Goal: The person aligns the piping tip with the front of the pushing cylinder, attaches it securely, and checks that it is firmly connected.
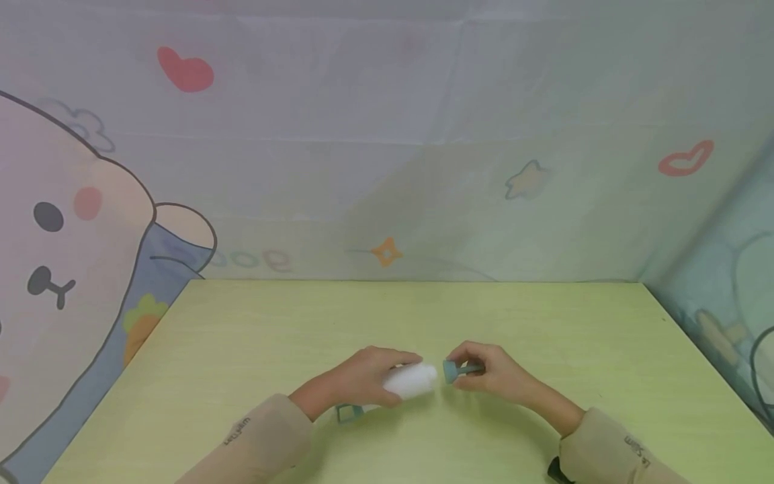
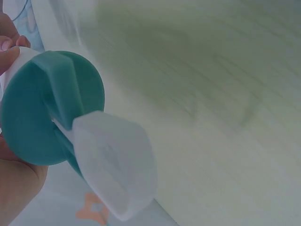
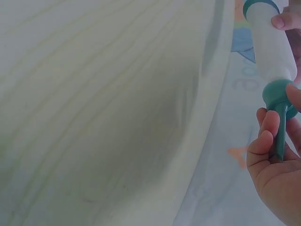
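My left hand [image 1: 363,380] grips a white cylinder [image 1: 411,381], held tilted over the table with its narrower tip toward the right. At its other end is a teal frame-like part [image 1: 349,413]. The left wrist view shows that end close up: a round teal flange [image 2: 23,117] with an arched piece and a white block-like end [image 2: 115,165]. My right hand [image 1: 498,376] pinches a teal piece [image 1: 450,372] with a wide round head and a thin stem. In the head view a small gap separates this head from the cylinder's tip; in the right wrist view they overlap.
A pale yellow-green table [image 1: 272,323] lies under both hands. Behind it hangs a printed cloth [image 1: 338,81] with hearts and a cartoon bear. A dark object [image 1: 559,470] shows beside the right sleeve.
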{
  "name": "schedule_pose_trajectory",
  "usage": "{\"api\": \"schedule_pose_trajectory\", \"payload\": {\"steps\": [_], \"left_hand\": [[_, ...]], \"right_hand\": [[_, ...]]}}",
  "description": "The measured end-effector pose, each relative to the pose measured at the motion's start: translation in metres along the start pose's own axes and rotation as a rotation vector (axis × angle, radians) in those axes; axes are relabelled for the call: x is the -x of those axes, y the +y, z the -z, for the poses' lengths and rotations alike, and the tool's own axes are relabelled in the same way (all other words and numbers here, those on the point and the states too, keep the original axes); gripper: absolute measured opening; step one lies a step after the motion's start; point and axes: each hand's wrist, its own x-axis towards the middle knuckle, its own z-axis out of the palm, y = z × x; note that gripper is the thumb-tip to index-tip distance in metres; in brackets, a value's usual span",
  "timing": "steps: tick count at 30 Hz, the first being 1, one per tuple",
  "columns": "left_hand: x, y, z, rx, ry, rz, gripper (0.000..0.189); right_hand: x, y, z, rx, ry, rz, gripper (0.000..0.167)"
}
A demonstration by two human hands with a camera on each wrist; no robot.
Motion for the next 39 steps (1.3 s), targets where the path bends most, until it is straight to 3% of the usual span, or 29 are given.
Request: {"api": "schedule_pose_trajectory", "payload": {"steps": [21,30,39], "left_hand": [[-0.001,0.007,-0.004,-0.022,-0.017,-0.028,0.056],[0.000,0.007,-0.003,-0.126,0.002,-0.077,0.056],[0.002,0.009,-0.001,-0.156,0.011,-0.097,0.057]], "right_hand": [[-0.003,-0.011,-0.011,0.002,-0.035,0.001,0.026],[-0.001,-0.010,-0.010,0.013,-0.025,0.035,0.028],[-0.001,-0.011,-0.011,0.037,-0.020,0.065,0.029]]}}
